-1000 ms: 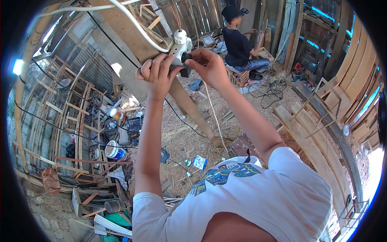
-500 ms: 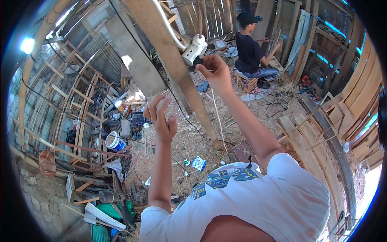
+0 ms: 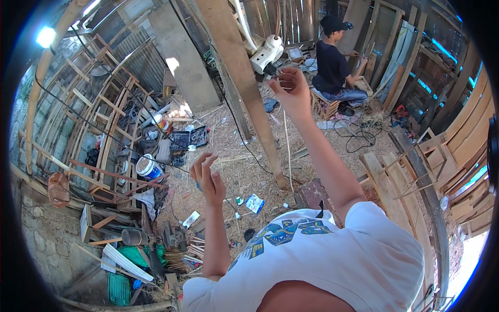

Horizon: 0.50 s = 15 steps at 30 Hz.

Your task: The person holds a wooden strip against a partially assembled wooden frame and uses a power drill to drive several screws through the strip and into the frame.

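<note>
A white power socket block (image 3: 266,54) is fixed beside a slanting wooden post (image 3: 234,62), with a black plug (image 3: 270,68) in its lower end. My right hand (image 3: 295,96) is raised just below the plug, its fingers curved and thumb apart; no object shows in it. Whether a fingertip still touches the plug or its cord is hard to make out. My left hand (image 3: 210,182) hangs lower and to the left of the post, with loosely bent fingers apart and nothing held.
A person (image 3: 332,62) in a dark shirt and cap sits on a small wooden stool beyond. Wooden frames (image 3: 99,112) line the left wall; a white bucket (image 3: 149,167) and an open black toolbox (image 3: 189,139) lie nearby. Planks (image 3: 397,192) stand at right, and a pale cord (image 3: 285,145) hangs beside the post.
My right hand has come slightly down and away from the plug, its fingers loosening. My left hand has dropped lower. The whole view has shifted a little.
</note>
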Available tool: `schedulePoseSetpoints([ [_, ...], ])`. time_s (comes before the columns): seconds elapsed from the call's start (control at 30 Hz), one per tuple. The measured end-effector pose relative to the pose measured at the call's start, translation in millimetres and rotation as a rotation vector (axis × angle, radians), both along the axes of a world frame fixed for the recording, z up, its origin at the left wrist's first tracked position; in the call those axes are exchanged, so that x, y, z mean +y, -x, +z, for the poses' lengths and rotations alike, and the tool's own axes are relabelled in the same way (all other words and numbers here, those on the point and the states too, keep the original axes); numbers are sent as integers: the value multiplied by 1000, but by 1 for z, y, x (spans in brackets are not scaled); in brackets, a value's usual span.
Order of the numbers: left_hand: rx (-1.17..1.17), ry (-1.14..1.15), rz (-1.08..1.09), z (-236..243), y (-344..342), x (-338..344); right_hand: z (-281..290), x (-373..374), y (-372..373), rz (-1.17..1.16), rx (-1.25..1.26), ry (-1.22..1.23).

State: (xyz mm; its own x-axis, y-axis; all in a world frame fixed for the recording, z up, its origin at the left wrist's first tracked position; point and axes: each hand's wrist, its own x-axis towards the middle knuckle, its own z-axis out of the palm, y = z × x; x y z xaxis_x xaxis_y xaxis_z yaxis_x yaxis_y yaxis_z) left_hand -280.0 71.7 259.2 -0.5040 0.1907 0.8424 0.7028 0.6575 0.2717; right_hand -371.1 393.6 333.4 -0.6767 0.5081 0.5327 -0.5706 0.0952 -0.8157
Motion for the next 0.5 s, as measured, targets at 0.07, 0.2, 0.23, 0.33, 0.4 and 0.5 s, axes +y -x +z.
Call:
schedulePoseSetpoints([
  [0.07,-27,-14,23,-6,-6,-4,0,-1,0,55,-41,55],
  [0.2,-64,-16,43,-14,-15,-8,-1,4,0,-100,-3,-76],
  [0.23,-80,-27,64,-18,-19,-13,1,0,-2,-181,42,-139],
  [0.33,-133,-76,124,-36,-36,-30,11,-22,-31,-419,128,-247],
  [0.4,-164,-124,185,-53,-58,-48,-1,-41,-50,-355,149,-312],
  [0.5,-317,-128,353,-87,-95,-70,-42,-82,-64,-146,162,-404],
])
